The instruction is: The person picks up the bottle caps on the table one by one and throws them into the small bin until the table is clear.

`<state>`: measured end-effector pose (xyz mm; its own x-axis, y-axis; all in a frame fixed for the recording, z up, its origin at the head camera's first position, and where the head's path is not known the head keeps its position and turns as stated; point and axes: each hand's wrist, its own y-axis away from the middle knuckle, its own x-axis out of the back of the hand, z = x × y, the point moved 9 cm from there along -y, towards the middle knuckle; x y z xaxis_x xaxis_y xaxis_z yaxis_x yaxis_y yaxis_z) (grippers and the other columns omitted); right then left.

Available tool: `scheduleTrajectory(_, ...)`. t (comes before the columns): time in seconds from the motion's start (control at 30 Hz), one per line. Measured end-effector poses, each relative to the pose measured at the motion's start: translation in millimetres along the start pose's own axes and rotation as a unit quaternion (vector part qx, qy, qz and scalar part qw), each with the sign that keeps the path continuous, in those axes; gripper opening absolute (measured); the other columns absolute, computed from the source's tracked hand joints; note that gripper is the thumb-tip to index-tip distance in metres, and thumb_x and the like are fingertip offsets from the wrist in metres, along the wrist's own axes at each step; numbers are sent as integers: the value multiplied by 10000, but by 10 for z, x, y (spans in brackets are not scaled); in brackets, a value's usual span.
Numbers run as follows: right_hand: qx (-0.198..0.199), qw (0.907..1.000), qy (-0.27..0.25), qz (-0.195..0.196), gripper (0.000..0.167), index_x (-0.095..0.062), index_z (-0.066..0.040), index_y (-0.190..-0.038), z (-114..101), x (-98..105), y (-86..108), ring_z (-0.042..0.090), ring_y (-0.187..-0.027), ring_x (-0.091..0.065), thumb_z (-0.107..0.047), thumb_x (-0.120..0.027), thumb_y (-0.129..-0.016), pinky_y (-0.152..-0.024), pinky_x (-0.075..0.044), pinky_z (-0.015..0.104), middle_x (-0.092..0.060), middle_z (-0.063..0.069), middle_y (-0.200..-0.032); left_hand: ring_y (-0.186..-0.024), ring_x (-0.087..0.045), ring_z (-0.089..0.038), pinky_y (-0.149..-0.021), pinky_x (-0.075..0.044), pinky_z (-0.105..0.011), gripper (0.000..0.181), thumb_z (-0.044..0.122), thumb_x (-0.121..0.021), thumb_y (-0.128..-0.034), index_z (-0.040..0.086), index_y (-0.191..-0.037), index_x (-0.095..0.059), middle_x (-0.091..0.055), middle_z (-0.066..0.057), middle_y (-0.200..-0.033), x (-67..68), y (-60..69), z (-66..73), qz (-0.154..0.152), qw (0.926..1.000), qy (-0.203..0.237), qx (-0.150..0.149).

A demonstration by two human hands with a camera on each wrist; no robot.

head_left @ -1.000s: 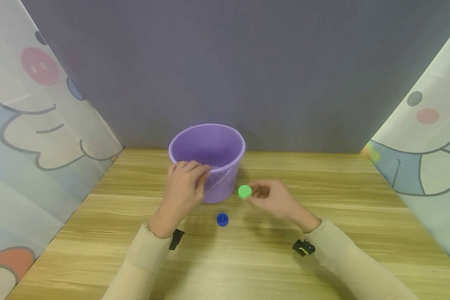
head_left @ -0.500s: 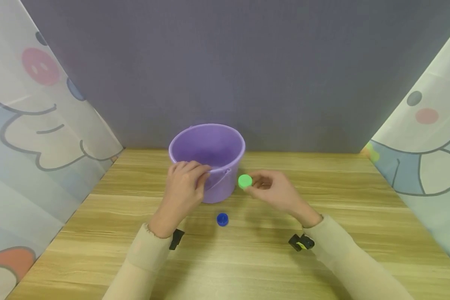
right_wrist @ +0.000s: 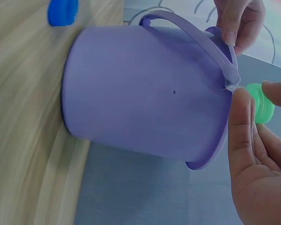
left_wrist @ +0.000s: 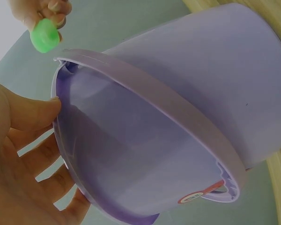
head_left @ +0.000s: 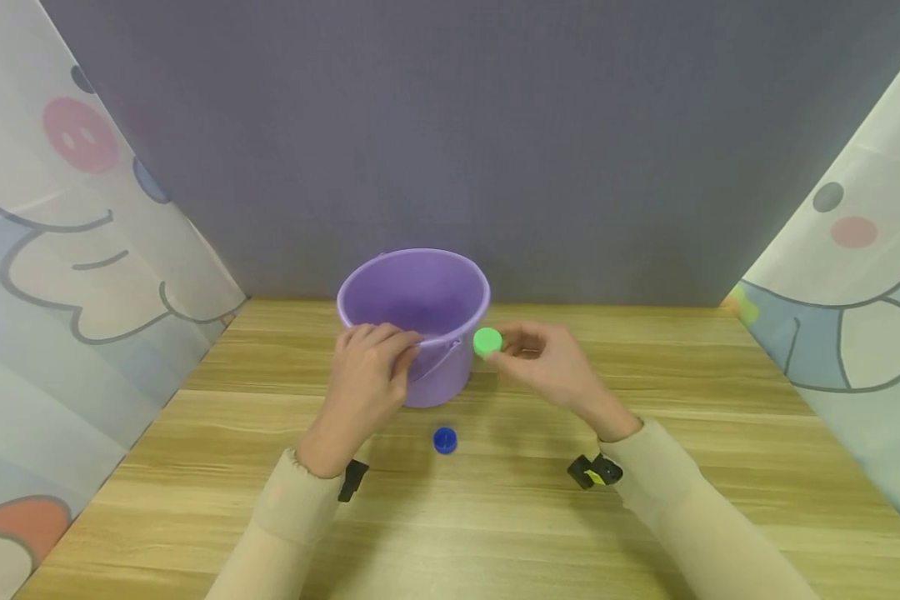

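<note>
A purple bucket (head_left: 442, 379) stands upright on the wooden table, its handle hanging down the side. My left hand (head_left: 369, 371) grips the bucket's near rim; the left wrist view has the thumb (left_wrist: 40, 114) at the rim and the fingers spread along it. Between thumb and fingers my right hand (head_left: 555, 367) pinches a green bottle cap (head_left: 487, 342), held in the air just right of the rim. In the right wrist view the green cap (right_wrist: 262, 104) appears close to the rim. A blue bottle cap (head_left: 445, 440) lies on the table in front of the bucket.
The wooden tabletop (head_left: 690, 400) extends to both sides of the bucket. Behind it rises a dark grey panel (head_left: 450, 150). Curtains with cartoon prints hang at the left (head_left: 82, 250) and right (head_left: 855, 275).
My right hand has raised the green bottle cap from beside the bucket's lower side to near rim height. The left hand, bucket and blue bottle cap have stayed in place.
</note>
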<state>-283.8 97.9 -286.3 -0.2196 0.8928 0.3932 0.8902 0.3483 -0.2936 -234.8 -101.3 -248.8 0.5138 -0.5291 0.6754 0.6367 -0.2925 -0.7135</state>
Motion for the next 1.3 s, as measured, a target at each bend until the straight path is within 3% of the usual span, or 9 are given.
scheduleTrajectory(0.3, 228, 9997, 27, 70, 380, -708, -39, -1216, -114, 47, -116, 233, -907, -675, -184, -796, -876, -879, -565, 403, -733, 77, -991, -871, -620, -304, -907, -431, -526, 128, 20, -732, -878, 50, -995, -776, -736, -66, -910, -8, -2, 2, -15, 10000, 33, -30)
scheduleTrajectory(0.6, 138, 9996, -178, 188, 370, -716, -63, -1201, -154, 54, -184, 256, -865, -690, -217, -805, -876, -845, -583, 384, -725, 82, -936, -873, -620, -302, -909, -429, -527, 133, 17, -732, -876, 55, -996, -775, -738, -68, -915, -6, 7, -9, -44, 10000, 41, 5)
scheduleTrajectory(0.9, 242, 9989, -139, 377, 355, -718, -20, -1185, -238, 73, -306, 249, -839, -687, -167, -802, -873, -851, -575, 370, -726, 103, -908, -873, -621, -303, -907, -430, -523, 133, 15, -728, -876, 57, -993, -775, -737, -65, -912, 1, 8, -7, -55, 10000, 31, 9)
scheduleTrajectory(1.3, 193, 9986, -154, 457, 380, -705, -20, -1211, -276, 54, -452, 263, -805, -711, -187, -798, -881, -727, -595, 363, -726, 120, -933, -869, -623, -305, -887, -437, -515, 125, 16, -721, -881, 57, -985, -776, -733, -59, -903, 5, -11, 16, 3, 10000, 13, -74)
